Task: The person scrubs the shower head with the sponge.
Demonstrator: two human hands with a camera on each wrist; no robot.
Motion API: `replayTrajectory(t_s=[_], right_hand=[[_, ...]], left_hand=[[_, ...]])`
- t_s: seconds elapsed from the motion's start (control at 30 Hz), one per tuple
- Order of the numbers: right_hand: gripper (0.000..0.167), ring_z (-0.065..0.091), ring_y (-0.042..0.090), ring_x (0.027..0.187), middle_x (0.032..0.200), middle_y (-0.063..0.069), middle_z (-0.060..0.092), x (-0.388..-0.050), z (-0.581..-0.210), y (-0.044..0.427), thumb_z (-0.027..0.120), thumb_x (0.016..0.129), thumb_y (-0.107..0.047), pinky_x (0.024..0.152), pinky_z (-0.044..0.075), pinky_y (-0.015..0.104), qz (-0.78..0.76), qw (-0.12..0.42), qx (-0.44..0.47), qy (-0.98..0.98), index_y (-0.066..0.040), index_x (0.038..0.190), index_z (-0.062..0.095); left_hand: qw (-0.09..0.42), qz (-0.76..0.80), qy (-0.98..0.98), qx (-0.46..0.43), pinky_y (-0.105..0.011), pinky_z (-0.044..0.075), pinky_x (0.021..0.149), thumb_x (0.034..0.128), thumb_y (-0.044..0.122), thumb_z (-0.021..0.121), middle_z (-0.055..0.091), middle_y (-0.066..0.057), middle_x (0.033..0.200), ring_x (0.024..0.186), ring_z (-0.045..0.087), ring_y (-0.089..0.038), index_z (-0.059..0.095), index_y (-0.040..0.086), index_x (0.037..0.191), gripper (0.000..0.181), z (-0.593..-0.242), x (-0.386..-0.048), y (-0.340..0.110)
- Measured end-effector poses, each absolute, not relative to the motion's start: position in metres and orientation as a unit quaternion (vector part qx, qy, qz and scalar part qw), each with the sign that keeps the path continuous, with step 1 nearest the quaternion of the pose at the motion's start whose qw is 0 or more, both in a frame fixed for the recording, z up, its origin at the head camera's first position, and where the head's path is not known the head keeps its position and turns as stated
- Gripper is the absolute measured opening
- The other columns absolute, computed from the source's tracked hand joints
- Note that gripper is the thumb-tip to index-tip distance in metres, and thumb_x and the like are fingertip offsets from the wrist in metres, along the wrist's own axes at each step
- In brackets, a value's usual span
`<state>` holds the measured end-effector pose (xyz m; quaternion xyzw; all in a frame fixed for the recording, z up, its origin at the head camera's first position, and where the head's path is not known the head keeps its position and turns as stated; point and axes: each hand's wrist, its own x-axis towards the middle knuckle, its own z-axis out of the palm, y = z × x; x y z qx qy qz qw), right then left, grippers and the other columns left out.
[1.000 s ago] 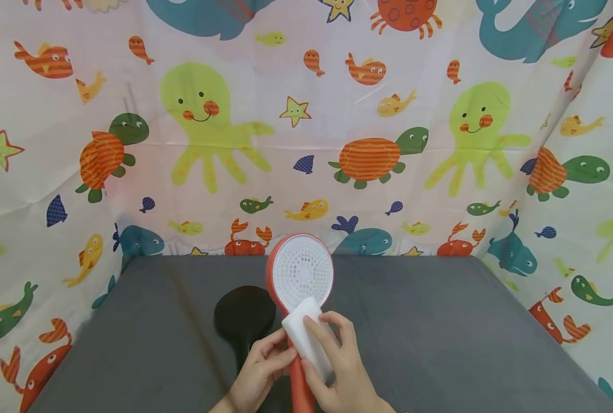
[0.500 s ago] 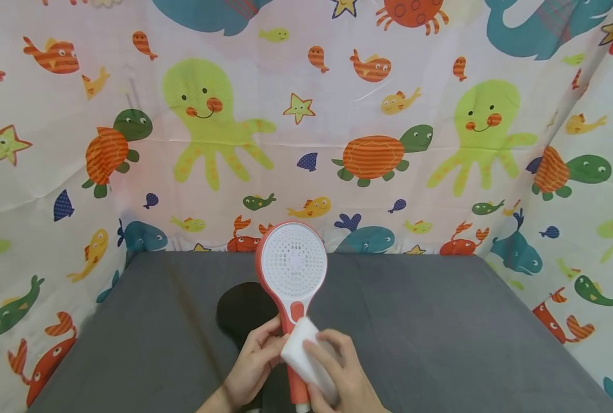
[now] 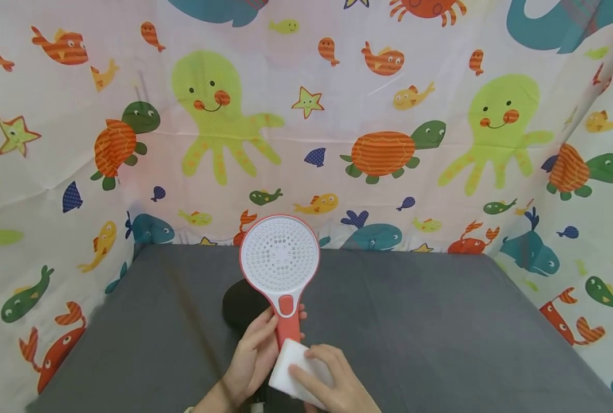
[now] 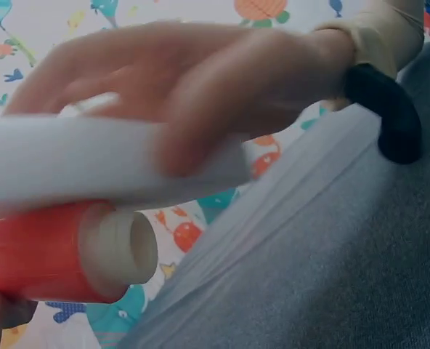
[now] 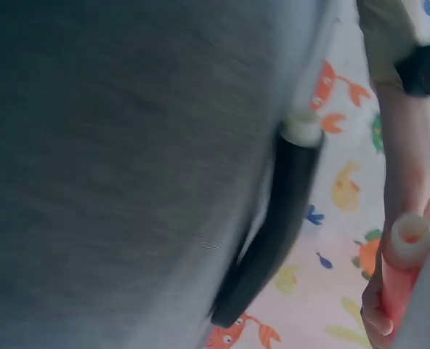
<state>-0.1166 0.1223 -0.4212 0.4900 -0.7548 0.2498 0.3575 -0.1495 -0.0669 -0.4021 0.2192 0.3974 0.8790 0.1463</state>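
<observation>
A red shower head (image 3: 280,255) with a white nozzle face stands upright in the head view, face toward me. My left hand (image 3: 252,355) grips its red handle, with fingertips showing on the far side. A white sponge block (image 3: 291,370) lies against the lower handle, and my right hand (image 3: 337,381) holds it between thumb and fingers. In the left wrist view the sponge (image 4: 91,156) is blurred above the handle (image 4: 41,247), whose white threaded end (image 4: 124,247) sticks out. The handle's lower part is hidden behind the sponge in the head view.
Behind the left hand a black shower head (image 3: 241,304) lies on the dark grey tabletop (image 3: 415,321), its handle (image 5: 277,211) seen in the right wrist view. A curtain (image 3: 327,115) printed with sea animals surrounds the back and sides.
The red shower head has risen and shifted left, closer to the camera. My right hand has slid the sponge from the neck down to the handle's lower end.
</observation>
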Motion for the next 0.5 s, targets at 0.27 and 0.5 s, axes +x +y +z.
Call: replayTrajectory(t_s=[0.27, 0.5], right_hand=[[0.039, 0.040, 0.025, 0.105, 0.114, 0.022, 0.039, -0.112, -0.411, 0.118, 0.058, 0.091, -0.027, 0.078, 0.045, 0.026, 0.361, 0.329, 0.488, -0.723, 0.004, 0.116, 0.053], [0.064, 0.044, 0.022, 0.111, 0.124, 0.020, 0.034, -0.121, -0.387, 0.108, 0.064, 0.077, 0.013, 0.081, 0.052, 0.033, 0.568, 0.280, 0.321, -0.704, 0.008, 0.131, 0.030]], left_hand=[[0.107, 0.860, 0.453, 0.209, -0.033, 0.047, 0.090, 0.0988, 0.002, 0.039, 0.055, -0.012, 0.120, 0.102, 0.058, -0.021, 0.039, -0.008, 0.133, 0.035, -0.404, -0.150, -0.066], [0.051, 0.824, 0.479, 0.299, -0.033, 0.052, 0.082, 0.0936, -0.007, 0.044, 0.061, -0.014, 0.115, 0.101, 0.060, -0.020, 0.051, -0.011, 0.122, 0.030, -0.407, -0.147, -0.061]])
